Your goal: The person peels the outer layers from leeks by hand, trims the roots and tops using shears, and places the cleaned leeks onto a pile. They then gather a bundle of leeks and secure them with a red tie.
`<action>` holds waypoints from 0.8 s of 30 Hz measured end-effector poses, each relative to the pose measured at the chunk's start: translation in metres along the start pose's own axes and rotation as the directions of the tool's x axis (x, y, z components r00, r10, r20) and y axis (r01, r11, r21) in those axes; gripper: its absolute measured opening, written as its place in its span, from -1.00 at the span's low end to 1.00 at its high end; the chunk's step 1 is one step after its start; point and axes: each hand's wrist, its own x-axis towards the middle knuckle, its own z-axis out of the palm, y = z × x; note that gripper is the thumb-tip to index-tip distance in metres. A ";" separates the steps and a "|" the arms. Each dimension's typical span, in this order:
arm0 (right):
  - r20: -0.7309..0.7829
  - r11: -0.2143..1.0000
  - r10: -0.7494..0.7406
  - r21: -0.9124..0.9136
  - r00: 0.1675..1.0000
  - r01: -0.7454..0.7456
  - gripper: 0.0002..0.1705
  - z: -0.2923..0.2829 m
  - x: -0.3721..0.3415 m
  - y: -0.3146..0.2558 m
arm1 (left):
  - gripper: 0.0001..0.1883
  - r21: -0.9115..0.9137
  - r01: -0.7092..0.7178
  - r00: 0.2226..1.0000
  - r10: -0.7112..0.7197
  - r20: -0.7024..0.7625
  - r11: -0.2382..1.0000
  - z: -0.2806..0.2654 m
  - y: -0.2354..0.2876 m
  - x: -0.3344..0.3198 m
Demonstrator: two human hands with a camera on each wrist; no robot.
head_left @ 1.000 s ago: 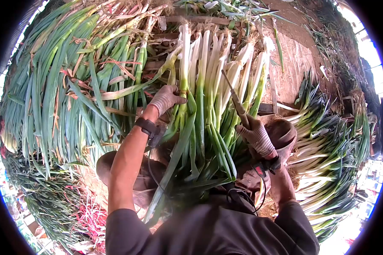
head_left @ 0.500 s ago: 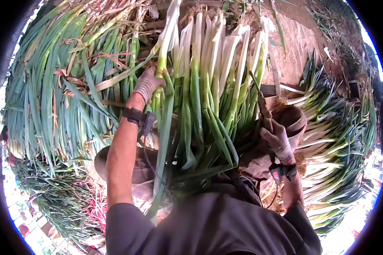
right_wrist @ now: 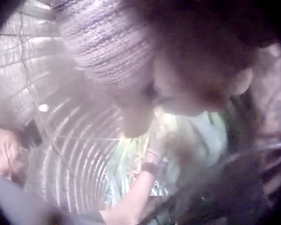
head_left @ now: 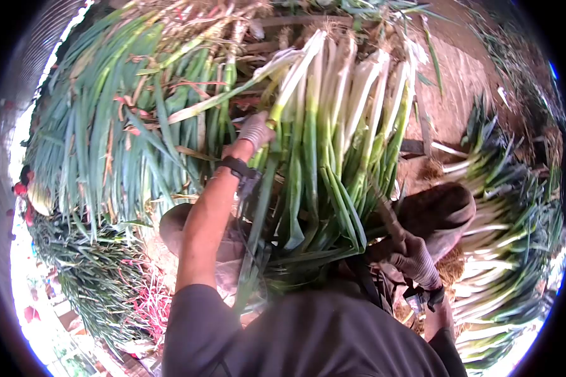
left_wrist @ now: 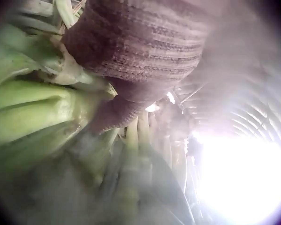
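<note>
Gloved in striped knit, my left hand grips a long green onion around its pale green neck in the head view. Its white stalk leans to the right over the neighbouring stalks, and its green leaves trail down toward my lap. More green onions lie side by side just right of this hand, white ends away from me. By my right knee, my gloved right hand holds a slender tool with a wooden-looking handle. The tool's thin end points up and left, overlapping green leaves.
A broad heap of untrimmed green onions covers the left side. On the right lies a row of cleaner green onions, white ends toward me. Red ties lie at lower left beside darker greens. A cardboard-like sheet lies beyond.
My left hand first drew the green onion left and up from the others, then brought it back rightward, now tilted. My right hand has come down and right with the tool, nearer my body.
</note>
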 end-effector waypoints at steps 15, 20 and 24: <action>0.370 0.806 0.033 -0.559 0.928 0.194 -0.49 0.112 0.175 -0.120 | -0.67 0.016 -0.124 0.992 0.125 -0.020 0.992 0.056 -0.001 -0.035; 0.302 0.785 -0.028 -0.584 0.953 0.208 -0.53 0.149 0.243 -0.107 | -0.60 -0.895 0.152 0.986 0.001 0.169 0.420 0.042 0.024 -0.065; 0.437 0.831 -0.003 -0.499 0.899 0.245 -0.50 0.173 0.239 -0.126 | -0.73 -0.565 -0.023 1.000 0.025 -0.003 0.825 0.040 0.004 -0.075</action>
